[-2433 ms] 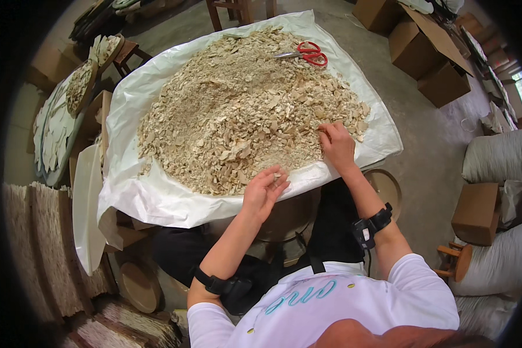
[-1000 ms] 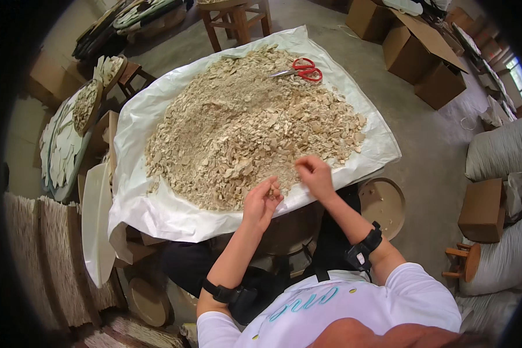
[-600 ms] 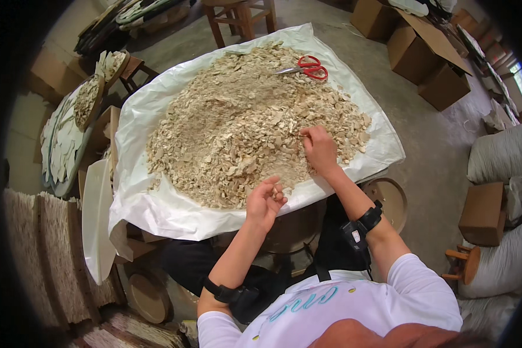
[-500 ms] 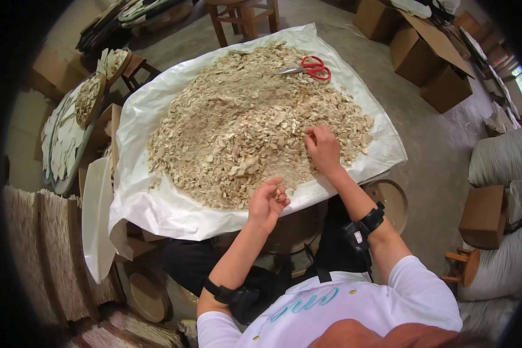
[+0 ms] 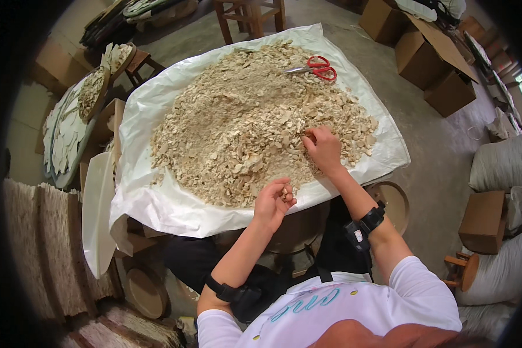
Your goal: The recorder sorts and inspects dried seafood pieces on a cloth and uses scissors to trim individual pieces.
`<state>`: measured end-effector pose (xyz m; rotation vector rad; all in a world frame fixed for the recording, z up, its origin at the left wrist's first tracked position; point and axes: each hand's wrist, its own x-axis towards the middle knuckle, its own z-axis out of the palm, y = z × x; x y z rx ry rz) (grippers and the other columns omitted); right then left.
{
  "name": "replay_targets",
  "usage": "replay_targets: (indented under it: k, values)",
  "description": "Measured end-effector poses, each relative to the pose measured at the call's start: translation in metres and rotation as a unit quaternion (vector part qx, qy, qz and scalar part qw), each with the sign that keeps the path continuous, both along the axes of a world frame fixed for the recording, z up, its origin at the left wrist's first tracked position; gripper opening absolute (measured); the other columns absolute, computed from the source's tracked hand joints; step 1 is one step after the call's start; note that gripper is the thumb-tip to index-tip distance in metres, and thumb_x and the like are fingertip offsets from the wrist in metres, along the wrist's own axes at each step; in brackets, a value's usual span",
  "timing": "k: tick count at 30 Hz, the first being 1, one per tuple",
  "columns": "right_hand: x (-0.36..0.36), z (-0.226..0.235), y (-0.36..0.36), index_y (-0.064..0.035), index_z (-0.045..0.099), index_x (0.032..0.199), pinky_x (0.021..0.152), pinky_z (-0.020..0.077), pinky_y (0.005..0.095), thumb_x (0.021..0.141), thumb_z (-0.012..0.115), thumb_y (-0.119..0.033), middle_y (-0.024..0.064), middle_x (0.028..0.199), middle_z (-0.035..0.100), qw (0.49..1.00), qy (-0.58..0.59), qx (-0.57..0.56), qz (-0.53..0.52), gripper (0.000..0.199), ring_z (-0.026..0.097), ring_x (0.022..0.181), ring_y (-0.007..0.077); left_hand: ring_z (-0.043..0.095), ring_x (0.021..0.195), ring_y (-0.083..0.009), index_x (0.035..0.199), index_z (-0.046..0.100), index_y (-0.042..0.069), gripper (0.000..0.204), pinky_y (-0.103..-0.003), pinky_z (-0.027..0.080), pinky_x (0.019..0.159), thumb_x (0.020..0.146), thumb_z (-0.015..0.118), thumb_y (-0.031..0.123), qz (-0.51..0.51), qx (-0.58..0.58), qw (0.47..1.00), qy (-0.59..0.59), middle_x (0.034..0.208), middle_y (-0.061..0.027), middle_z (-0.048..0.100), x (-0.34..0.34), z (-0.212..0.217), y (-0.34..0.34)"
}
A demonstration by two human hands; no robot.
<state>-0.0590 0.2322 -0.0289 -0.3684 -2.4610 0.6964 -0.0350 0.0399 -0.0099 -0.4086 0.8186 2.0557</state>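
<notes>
A broad heap of dry, beige flakes and chips [image 5: 238, 127] lies on a white plastic sheet [image 5: 156, 211] in front of me. My left hand [image 5: 272, 203] is at the heap's near edge, palm turned up and fingers curled in; small pale bits seem to lie at the fingertips, too small to name. Farther right, my right hand [image 5: 323, 149] is over the heap with its fingertips pinched together; what they hold, if anything, is hidden. Red-handled scissors [image 5: 319, 68] rest on the far right part of the heap, their blades pointing left.
A wooden stool [image 5: 249, 17] stands beyond the sheet. At left are a round tray of white pieces [image 5: 64, 133] and a white plastic tub [image 5: 98, 214]. Cardboard boxes [image 5: 429, 58] stand far right, with pale sacks [image 5: 501, 162] and a small stool [image 5: 463, 271] nearer.
My left hand has shifted slightly right and its fingers have curled further in. The right hand stays pinched at nearly the same spot over the flakes. The whole view has shifted slightly.
</notes>
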Motion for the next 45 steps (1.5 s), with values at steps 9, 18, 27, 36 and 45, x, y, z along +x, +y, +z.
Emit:
replay_targets:
  k: [9, 18, 27, 36, 45]
  values:
    - [-0.002, -0.004, 0.009, -0.0059, 0.059, 0.071, 0.053, 0.0438, 0.0330, 0.073, 0.058, -0.019, 0.0051, 0.064, 0.053, 0.997, 0.043, -0.067, -0.017, 0.013, 0.056, 0.058, 0.0217, 0.045, 0.061, -0.0135, 0.098, 0.048, 0.002, 0.020, -0.031, 0.042, 0.064, 0.082, 0.041, 0.009, -0.004, -0.008, 1.000, 0.000, 0.073, -0.0041, 0.049, 0.001, -0.004, 0.001]
    - [0.036, 0.027, -0.009, -0.0061, 0.058, 0.078, 0.039, 0.0268, 0.0171, 0.079, 0.059, -0.020, -0.0047, 0.056, 0.047, 0.766, -0.137, -0.618, 0.111, 0.014, 0.038, 0.043, 0.0020, 0.046, 0.061, -0.0122, 0.093, 0.052, 0.003, 0.017, -0.029, 0.043, 0.064, 0.085, 0.047, 0.017, 0.011, -0.024, 1.000, 0.017, 0.073, -0.0028, 0.050, 0.000, 0.001, 0.000]
    - [0.050, 0.038, -0.042, -0.0021, 0.062, 0.073, 0.052, 0.0406, 0.0256, 0.072, 0.064, -0.018, 0.0066, 0.061, 0.056, 0.895, -0.174, -0.311, 0.269, 0.016, 0.052, 0.056, 0.0131, 0.047, 0.060, -0.0100, 0.094, 0.051, 0.003, 0.018, -0.025, 0.043, 0.058, 0.087, 0.046, 0.019, 0.017, -0.013, 0.997, 0.069, 0.072, -0.0013, 0.050, 0.004, -0.004, -0.003]
    - [0.010, 0.006, 0.000, -0.0096, 0.062, 0.081, 0.058, 0.0448, 0.0353, 0.074, 0.055, -0.013, 0.0081, 0.079, 0.057, 0.999, -0.044, -0.003, 0.024, 0.010, 0.057, 0.067, 0.0255, 0.043, 0.055, -0.0117, 0.093, 0.050, 0.002, 0.014, -0.027, 0.040, 0.058, 0.085, 0.044, 0.012, 0.032, 0.009, 0.999, -0.019, 0.069, -0.0031, 0.049, 0.003, -0.003, -0.008]
    - [0.002, 0.008, 0.006, -0.0143, 0.057, 0.099, 0.058, 0.0458, 0.0361, 0.075, 0.054, -0.014, 0.0084, 0.078, 0.056, 0.995, -0.030, 0.087, 0.027, 0.024, 0.057, 0.069, 0.0256, 0.043, 0.054, -0.0067, 0.100, 0.052, 0.001, 0.021, -0.023, 0.042, 0.054, 0.086, 0.049, 0.016, 0.008, -0.040, 0.999, 0.026, 0.068, 0.0015, 0.048, 0.004, 0.009, -0.005]
